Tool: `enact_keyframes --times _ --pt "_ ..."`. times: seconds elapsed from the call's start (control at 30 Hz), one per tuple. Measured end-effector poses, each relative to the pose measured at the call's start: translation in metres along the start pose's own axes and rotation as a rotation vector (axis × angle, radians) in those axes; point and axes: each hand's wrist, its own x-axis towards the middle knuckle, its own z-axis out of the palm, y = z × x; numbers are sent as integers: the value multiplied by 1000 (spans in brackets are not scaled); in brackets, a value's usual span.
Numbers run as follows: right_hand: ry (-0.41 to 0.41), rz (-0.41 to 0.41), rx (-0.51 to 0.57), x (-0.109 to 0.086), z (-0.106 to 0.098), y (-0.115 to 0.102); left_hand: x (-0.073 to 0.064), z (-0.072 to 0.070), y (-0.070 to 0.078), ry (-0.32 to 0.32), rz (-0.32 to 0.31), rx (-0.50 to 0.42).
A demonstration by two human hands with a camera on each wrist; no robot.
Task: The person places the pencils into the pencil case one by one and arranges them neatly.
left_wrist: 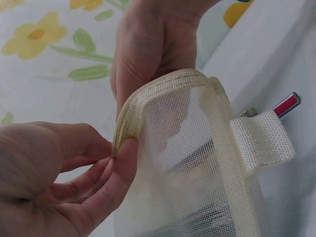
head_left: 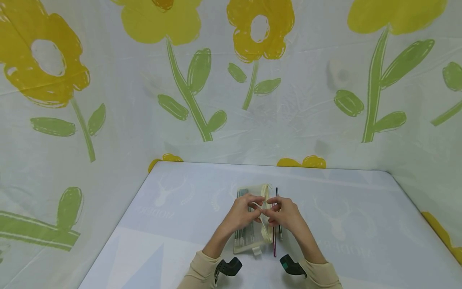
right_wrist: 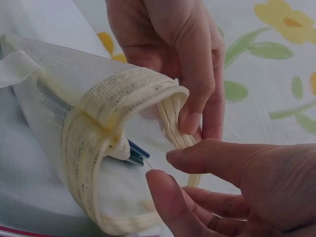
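A cream mesh zipper pouch (head_left: 270, 236) lies on the table, with several slim pens (head_left: 240, 237) visible through its mesh. In the left wrist view its zipper edge (left_wrist: 190, 79) arches up. My left hand (head_left: 242, 210) pinches that edge between thumb and finger. From the other side, my right hand (head_left: 286, 213) meets it at the pouch's mouth (right_wrist: 126, 224). In the right wrist view the right thumb and forefinger tips (right_wrist: 158, 181) sit slightly apart over the opening. Dark pen ends (right_wrist: 136, 154) show inside.
Just right of the pouch lie a red pencil (head_left: 274, 249) and a dark pencil (head_left: 280, 233). A white fabric loop (left_wrist: 262, 142) sticks out from the pouch's near end. Flower-printed sheeting (head_left: 288, 132) hangs around the pale table (head_left: 187, 200).
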Motion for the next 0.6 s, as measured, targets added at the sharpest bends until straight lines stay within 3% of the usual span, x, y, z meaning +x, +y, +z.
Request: enact_keyframes --times 0.6 --pt "23 31 -53 3 -10 11 -1 -4 2 -15 -12 33"
